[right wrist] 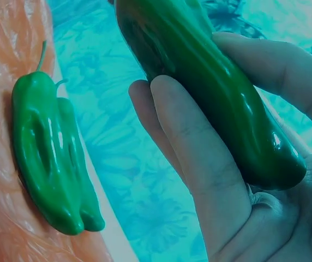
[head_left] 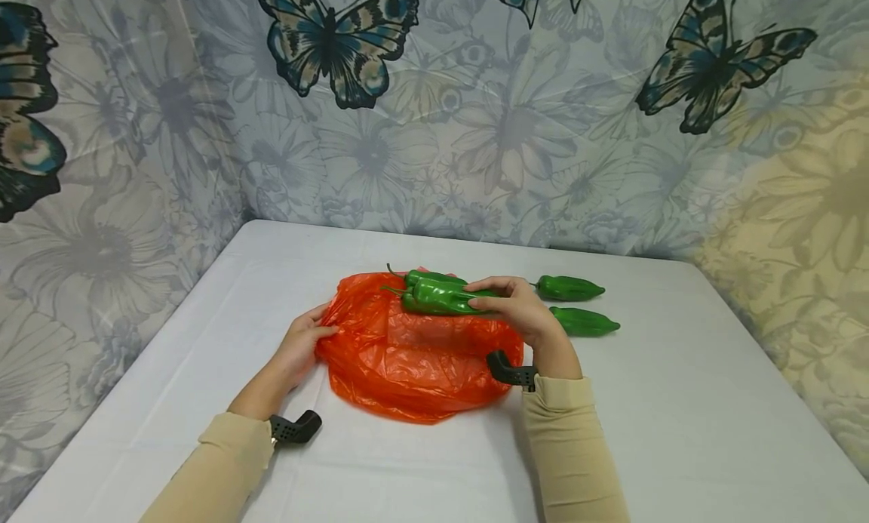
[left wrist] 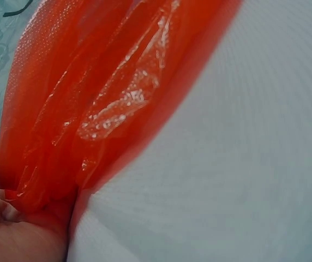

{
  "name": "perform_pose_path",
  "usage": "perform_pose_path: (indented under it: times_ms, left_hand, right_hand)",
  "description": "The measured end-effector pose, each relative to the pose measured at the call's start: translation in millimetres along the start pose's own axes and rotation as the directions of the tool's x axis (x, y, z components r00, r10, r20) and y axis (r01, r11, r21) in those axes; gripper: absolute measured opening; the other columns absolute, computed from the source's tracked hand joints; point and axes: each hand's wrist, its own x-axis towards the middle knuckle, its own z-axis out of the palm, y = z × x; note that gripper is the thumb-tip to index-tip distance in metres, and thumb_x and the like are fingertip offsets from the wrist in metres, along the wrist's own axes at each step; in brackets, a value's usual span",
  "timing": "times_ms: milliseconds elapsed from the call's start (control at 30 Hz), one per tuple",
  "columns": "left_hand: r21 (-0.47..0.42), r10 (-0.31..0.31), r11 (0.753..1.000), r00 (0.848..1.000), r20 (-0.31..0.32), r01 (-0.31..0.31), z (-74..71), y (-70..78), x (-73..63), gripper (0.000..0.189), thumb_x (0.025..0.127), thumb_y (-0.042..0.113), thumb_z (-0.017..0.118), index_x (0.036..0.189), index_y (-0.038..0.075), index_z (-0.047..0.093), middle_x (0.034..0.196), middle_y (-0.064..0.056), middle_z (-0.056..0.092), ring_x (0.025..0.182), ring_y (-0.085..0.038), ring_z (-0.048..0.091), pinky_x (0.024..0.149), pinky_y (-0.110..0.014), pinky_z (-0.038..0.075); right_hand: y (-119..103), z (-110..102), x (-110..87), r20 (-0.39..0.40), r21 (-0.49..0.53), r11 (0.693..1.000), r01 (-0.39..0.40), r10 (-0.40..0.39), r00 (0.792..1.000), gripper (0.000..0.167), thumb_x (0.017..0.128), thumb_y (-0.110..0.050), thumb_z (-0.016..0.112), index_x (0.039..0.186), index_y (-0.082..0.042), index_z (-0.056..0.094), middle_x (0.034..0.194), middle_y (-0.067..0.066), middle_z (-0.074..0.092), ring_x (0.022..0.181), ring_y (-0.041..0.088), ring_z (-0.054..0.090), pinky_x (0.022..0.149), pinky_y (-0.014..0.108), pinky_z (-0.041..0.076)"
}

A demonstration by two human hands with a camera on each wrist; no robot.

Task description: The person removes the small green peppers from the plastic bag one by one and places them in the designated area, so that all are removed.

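Observation:
A red-orange plastic bag (head_left: 421,364) lies spread and wrinkled on the table. At its left side, my left hand (head_left: 302,346) grips a gathered edge of it between thumb and fingers; the left wrist view shows the film (left wrist: 58,125) bunched there. Over the bag's far part, my right hand (head_left: 519,304) holds a glossy green pepper (right wrist: 216,93), its blunt end towards the palm and thumb and fingers on opposite sides. Beside it, a green pepper (right wrist: 41,147) and another pepper (right wrist: 77,164) lie close together, overlapping the bag in the right wrist view.
Two more green peppers, a farther one (head_left: 569,287) and a nearer one (head_left: 585,322), lie on the white-covered table (head_left: 713,402) to the right of the bag. A butterfly-patterned cloth wall (head_left: 475,146) rises behind the table.

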Motion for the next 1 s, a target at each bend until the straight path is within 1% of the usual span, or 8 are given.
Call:
perform_pose_path:
  times_ms: [133,200,367,533,633,700,867,1000]
  left_hand:
    - [-0.003,-0.006,1.0,1.0,-0.001,0.006,-0.6,-0.5,0.5,0.058,0.093,-0.001,0.041,0.148,0.005,0.021,0.151,-0.015,0.028,0.097,0.003,0.054,0.08,-0.012,0.048]
    - [-0.004,-0.008,1.0,1.0,-0.004,0.008,-0.7,-0.4,0.3,0.058,0.093,-0.001,0.041,0.148,0.005,0.021,0.151,-0.015,0.028,0.097,0.004,0.054,0.08,-0.012,0.048]
    - [0.004,-0.01,1.0,1.0,-0.01,0.01,-1.1,-0.2,-0.5,0.058,0.094,0.0,0.041,0.148,0.005,0.022,0.151,-0.016,0.029,0.096,0.004,0.054,0.079,-0.011,0.048]
    - [0.027,-0.012,1.0,1.0,-0.006,0.012,-1.2,1.3,-1.6,0.058,0.094,0.002,0.041,0.148,0.006,0.022,0.151,-0.014,0.029,0.104,-0.001,0.053,0.081,-0.012,0.049]
    - [0.043,-0.015,0.999,1.0,-0.008,0.015,-2.1,1.1,-1.9,0.058,0.094,0.003,0.041,0.148,0.008,0.022,0.151,-0.012,0.029,0.11,-0.006,0.05,0.081,-0.012,0.048]
    - [0.048,-0.015,0.999,1.0,-0.008,0.016,-2.9,0.4,-1.6,0.058,0.094,0.003,0.041,0.149,0.008,0.022,0.152,-0.011,0.029,0.112,-0.008,0.05,0.081,-0.013,0.048]
    - [0.038,-0.011,0.999,1.0,0.0,0.011,-3.6,-0.7,-0.4,0.058,0.094,0.002,0.041,0.149,0.008,0.022,0.151,-0.012,0.03,0.106,-0.004,0.052,0.081,-0.013,0.049]
    - [0.038,-0.014,0.999,1.0,0.001,0.014,-3.6,-0.9,-0.3,0.057,0.095,0.003,0.041,0.148,0.009,0.022,0.151,-0.012,0.03,0.11,-0.006,0.051,0.083,-0.013,0.049]
  right_hand:
    - [-4,-3,-6.2,-0.004,-0.006,1.0,0.011,-0.011,1.0,0.026,0.085,-0.009,0.065,0.111,-0.005,0.066,0.13,0.011,0.05,0.095,0.009,0.061,0.091,0.037,0.051]
    - [-6,-6,-9.4,-0.009,-0.001,1.0,0.021,-0.021,1.0,0.022,0.085,-0.009,0.064,0.107,-0.009,0.067,0.128,0.008,0.05,0.094,0.009,0.061,0.088,0.034,0.052]
    - [-11,-15,-16.5,-0.022,0.03,0.999,0.045,-0.045,0.999,0.018,0.085,-0.006,0.064,0.097,-0.018,0.069,0.122,0.001,0.05,0.093,0.009,0.06,0.087,0.033,0.052]
    - [-15,-21,-23.4,-0.035,0.07,0.996,0.063,-0.06,0.998,0.021,0.085,-0.004,0.063,0.091,-0.023,0.07,0.112,-0.002,0.055,0.089,0.007,0.062,0.083,0.029,0.054]
    - [-17,-23,-27.3,-0.046,0.121,0.99,0.073,-0.068,0.997,0.023,0.085,-0.002,0.062,0.09,-0.022,0.071,0.105,-0.002,0.058,0.084,0.008,0.064,0.08,0.027,0.054]
    - [-18,-25,-30.1,-0.054,0.15,0.986,0.078,-0.071,0.996,0.023,0.085,-0.002,0.062,0.09,-0.022,0.071,0.103,-0.002,0.059,0.084,0.008,0.064,0.079,0.025,0.054]
    - [-18,-33,-37.6,-0.08,0.162,0.984,0.068,-0.055,0.995,0.022,0.085,-0.003,0.063,0.09,-0.023,0.071,0.105,-0.002,0.057,0.088,0.009,0.064,0.079,0.024,0.054]
    - [-16,-40,-43.2,-0.091,0.133,0.989,0.058,-0.046,0.995,0.022,0.085,-0.004,0.064,0.09,-0.025,0.071,0.109,-0.002,0.054,0.092,0.009,0.062,0.081,0.025,0.054]
